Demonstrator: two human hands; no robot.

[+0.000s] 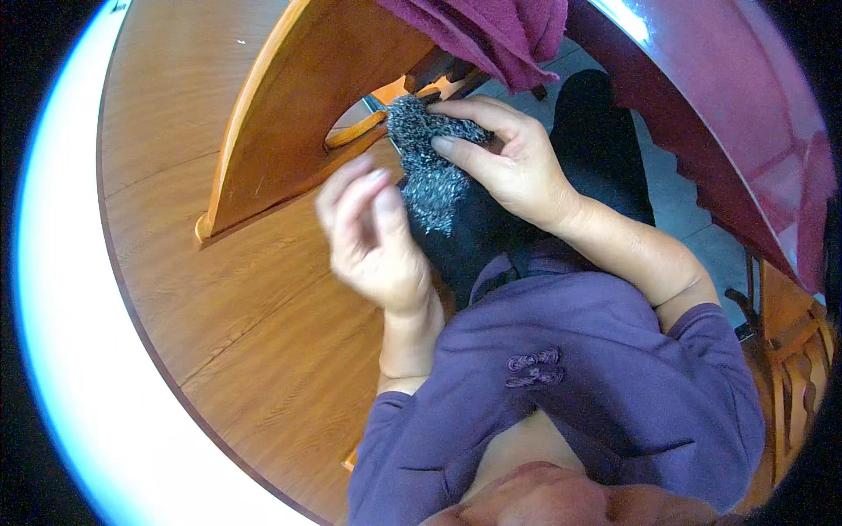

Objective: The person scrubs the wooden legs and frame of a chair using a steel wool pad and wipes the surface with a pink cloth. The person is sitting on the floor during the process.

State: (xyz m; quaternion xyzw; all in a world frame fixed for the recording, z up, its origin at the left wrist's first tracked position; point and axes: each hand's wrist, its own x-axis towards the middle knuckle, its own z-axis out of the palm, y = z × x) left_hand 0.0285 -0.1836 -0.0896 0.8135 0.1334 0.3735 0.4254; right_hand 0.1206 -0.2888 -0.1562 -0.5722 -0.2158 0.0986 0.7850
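Note:
My right hand [510,154] pinches a dark grey, glittery, fuzzy piece of fabric [434,177] between thumb and fingers. The piece looks knitted or crocheted, and its lower end hangs over my dark-clothed lap [460,256]. Just left of it my left hand [371,240] is raised, fingers curled and thumb near the fingertips. Motion blurs that hand, and whether something thin is between its fingers cannot be made out.
A wooden chair-like panel [296,118] with a cut-out slants beyond my hands. A maroon towel [487,33] drapes near its top. At right is a glossy dark-red surface [737,98] with a scalloped border. A wood-grain surface [256,315] spreads at left; a wooden chair [792,355] stands lower right.

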